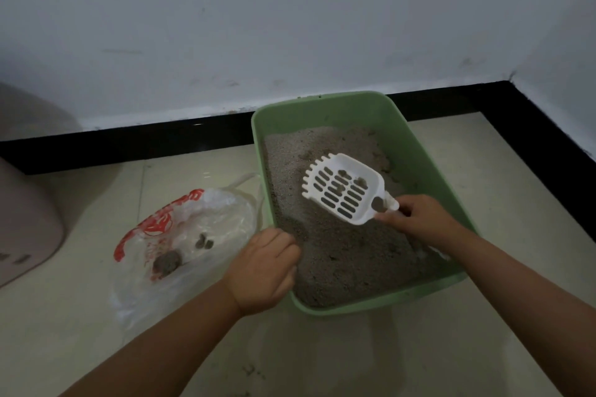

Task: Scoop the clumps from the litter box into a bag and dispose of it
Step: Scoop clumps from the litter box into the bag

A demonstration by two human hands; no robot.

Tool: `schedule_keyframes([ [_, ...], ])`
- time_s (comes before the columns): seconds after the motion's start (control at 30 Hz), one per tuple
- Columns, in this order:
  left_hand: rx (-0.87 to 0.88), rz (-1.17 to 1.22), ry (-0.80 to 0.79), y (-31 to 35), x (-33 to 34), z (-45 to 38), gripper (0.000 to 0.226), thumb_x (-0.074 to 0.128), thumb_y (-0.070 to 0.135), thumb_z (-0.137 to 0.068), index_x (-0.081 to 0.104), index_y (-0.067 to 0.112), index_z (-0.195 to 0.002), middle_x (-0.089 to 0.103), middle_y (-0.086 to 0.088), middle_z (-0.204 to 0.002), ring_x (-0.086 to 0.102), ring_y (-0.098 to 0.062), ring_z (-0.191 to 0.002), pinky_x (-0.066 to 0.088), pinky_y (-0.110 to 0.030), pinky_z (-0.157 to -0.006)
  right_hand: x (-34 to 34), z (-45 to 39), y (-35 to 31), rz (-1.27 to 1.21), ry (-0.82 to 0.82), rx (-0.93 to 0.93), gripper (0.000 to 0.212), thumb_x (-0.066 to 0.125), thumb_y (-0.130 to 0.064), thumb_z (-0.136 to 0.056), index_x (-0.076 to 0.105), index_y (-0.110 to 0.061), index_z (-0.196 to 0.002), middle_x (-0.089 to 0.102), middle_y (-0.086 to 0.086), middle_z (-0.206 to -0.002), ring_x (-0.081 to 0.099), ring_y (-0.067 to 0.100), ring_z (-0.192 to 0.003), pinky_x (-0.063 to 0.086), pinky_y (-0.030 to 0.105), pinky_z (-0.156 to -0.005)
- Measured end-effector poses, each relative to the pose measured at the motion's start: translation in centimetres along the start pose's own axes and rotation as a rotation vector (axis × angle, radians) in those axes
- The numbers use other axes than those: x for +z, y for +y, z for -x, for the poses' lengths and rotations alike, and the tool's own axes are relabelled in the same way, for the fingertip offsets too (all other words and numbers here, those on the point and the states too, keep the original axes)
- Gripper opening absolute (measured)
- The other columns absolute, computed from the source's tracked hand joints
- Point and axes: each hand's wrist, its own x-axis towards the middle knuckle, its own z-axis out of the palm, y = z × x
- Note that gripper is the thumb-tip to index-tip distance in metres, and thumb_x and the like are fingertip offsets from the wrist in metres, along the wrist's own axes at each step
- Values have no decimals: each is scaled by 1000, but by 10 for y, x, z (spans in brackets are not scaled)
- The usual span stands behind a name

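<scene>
White slotted scoop [344,188] is gripped by the handle in the right hand [416,219], held above the litter in the green litter box [416,142].
Small clumps [350,185], apparently three, are carried on it; the left hand [267,267] is clenched on the box's near-left rim; darker clumps are seen in the plastic bag [193,235] just beside the box.

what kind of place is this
Likely a corner of a room in a home: a green litter box sits on a tiled floor against a white wall with black skirting.

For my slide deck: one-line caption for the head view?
Right hand lifts white slotted scoop over green litter box; left hand grips its rim.
</scene>
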Motion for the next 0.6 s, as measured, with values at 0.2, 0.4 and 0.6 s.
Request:
schedule_keyframes([
  [0.2,-620,-240,16,-49,-44,41,46,42,29,-74,57,1,-107,61,-20,-104,56,-38,-97,41,-42,-90,24,-4,-36,156,-29,-116,31,63,-28,-86,55,-3,-69,37,0,-53,33,9,-47,25,18,-46],
  [0.4,-1418,3,-114,-81,-74,77,47,51,21,-90,40,0,-130,48,-25,-128,48,-40,-115,41,-42,-93,86,-12,-109,322,-82,-296,28,52,-27,-91,59,-7,-73,58,13,-75,57,25,-75,39,27,-57],
  [0.6,-1365,53,-41,-93,-78,95,28,40,15,-96,60,-4,-100,64,-24,-101,58,-36,-92,43,-33,-75,134,-4,-146,852,124,-608,21,81,-8,-52,66,-6,-67,64,12,-67,63,29,-60,50,32,-54],
])
